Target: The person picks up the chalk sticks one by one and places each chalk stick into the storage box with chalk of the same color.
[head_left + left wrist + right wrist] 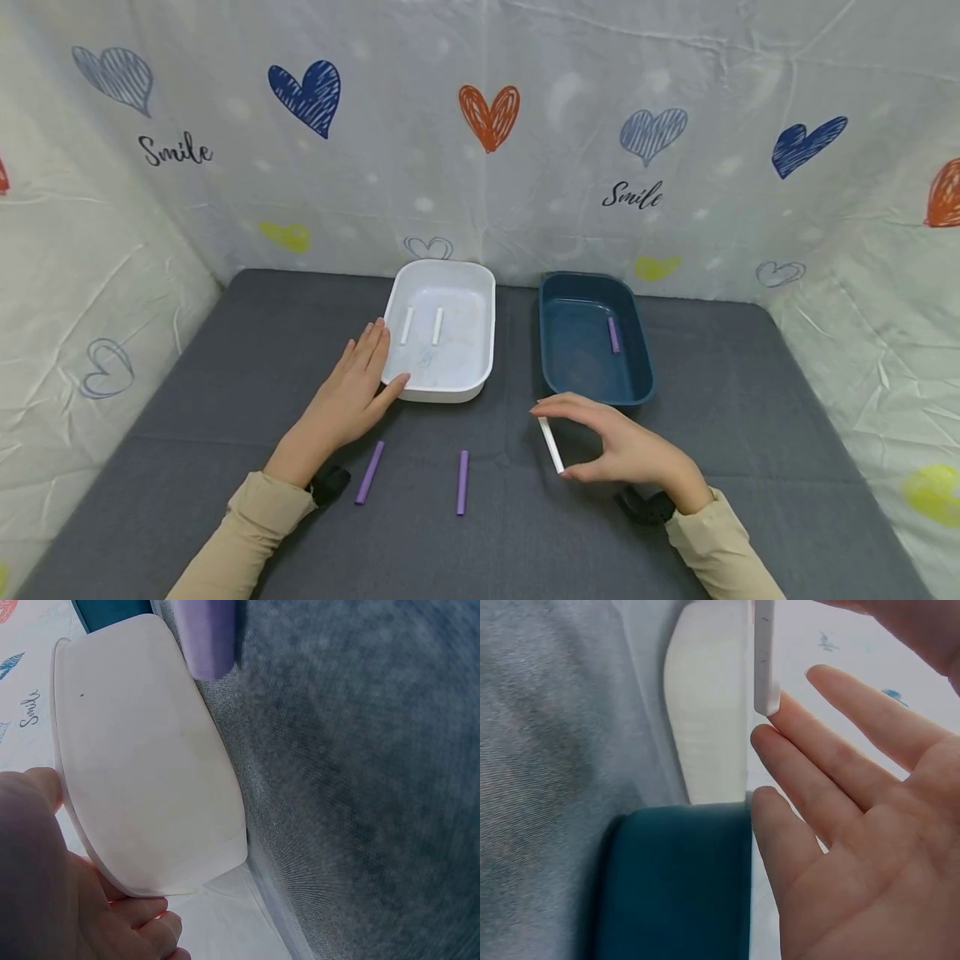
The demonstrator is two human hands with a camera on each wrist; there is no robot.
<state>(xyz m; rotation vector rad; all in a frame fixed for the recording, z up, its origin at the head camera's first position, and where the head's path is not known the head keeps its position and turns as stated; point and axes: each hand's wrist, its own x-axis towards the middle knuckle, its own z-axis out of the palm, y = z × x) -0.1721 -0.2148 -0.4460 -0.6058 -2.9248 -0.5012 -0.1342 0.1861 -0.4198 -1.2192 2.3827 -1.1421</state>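
Pinching white stick (551, 446), near blue tray rim (649, 371)

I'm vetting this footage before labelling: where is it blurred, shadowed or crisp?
Left wrist: the purple stick at the top is blurred, and the grey cloth looks soft; right wrist: a dark shadow edges the blue tray; head: the printed hearts look crisp.

An open gap is separating white tray (461, 367) from blue tray (573, 358); left hand (351, 396) is obstructing the white tray's left side.
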